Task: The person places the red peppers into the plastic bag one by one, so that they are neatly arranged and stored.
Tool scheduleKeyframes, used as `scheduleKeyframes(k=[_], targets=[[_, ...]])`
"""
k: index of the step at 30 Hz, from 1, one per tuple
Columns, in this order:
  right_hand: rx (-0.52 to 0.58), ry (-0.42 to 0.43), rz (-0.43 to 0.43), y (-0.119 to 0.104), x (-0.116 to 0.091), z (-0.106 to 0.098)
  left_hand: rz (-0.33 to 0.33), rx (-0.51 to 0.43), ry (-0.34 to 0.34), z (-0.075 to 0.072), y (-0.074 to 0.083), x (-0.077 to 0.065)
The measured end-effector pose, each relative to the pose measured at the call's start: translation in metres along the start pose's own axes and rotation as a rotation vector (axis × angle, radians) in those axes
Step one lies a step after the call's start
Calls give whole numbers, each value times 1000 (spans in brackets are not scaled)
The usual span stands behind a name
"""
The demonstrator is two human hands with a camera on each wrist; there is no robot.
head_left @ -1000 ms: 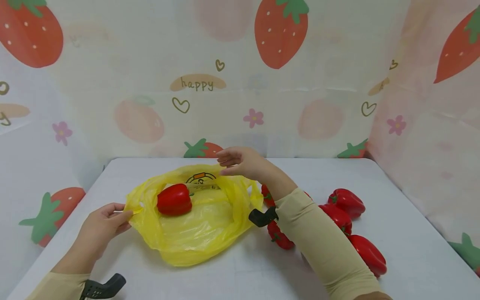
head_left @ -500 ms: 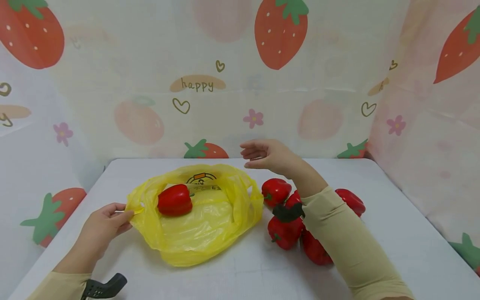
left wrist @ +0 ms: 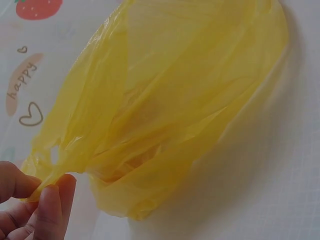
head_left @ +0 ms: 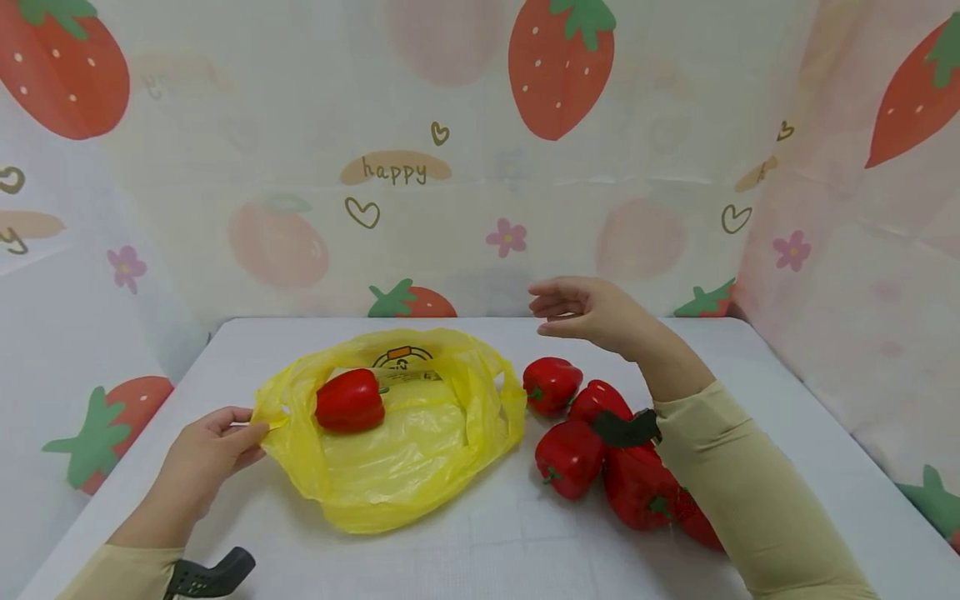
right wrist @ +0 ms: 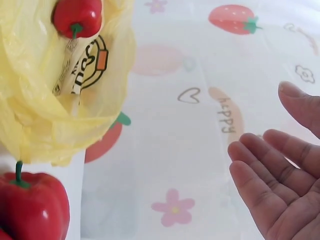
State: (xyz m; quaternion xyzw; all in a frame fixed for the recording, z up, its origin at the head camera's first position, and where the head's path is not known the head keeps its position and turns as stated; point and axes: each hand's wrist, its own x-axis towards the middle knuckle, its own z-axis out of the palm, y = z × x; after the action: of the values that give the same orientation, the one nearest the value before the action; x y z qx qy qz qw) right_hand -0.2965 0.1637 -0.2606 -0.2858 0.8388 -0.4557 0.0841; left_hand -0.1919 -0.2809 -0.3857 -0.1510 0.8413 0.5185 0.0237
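While my left hand (head_left: 206, 456) pinches the yellow bag (head_left: 408, 450) at its nine o'clock, my empty right hand (head_left: 600, 312), thumb and fingers apart, is nearer the loose peppers (head_left: 635, 478) — clustered around its six o'clock; another pepper (head_left: 349, 402) lies inside the bag.

L-wrist view dim, R-wrist brighter; soft shadow nr bag (left wrist: 165, 100).

One desk (head_left: 450, 567) bears one bag (head_left: 397, 467) and six visible peppers (head_left: 349, 402): one inside, five outside, where one of two sleeves (head_left: 757, 492) may hide more. Two hands (head_left: 206, 454) (head_left: 596, 312) show, with two black mounts (head_left: 212, 575) (head_left: 626, 427).
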Motion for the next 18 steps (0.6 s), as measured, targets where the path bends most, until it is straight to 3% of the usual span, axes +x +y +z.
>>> scheduleKeyframes(k=[18], targets=[[-57,77,6,21,-52,-41,-7,8,-2,2,1,1]])
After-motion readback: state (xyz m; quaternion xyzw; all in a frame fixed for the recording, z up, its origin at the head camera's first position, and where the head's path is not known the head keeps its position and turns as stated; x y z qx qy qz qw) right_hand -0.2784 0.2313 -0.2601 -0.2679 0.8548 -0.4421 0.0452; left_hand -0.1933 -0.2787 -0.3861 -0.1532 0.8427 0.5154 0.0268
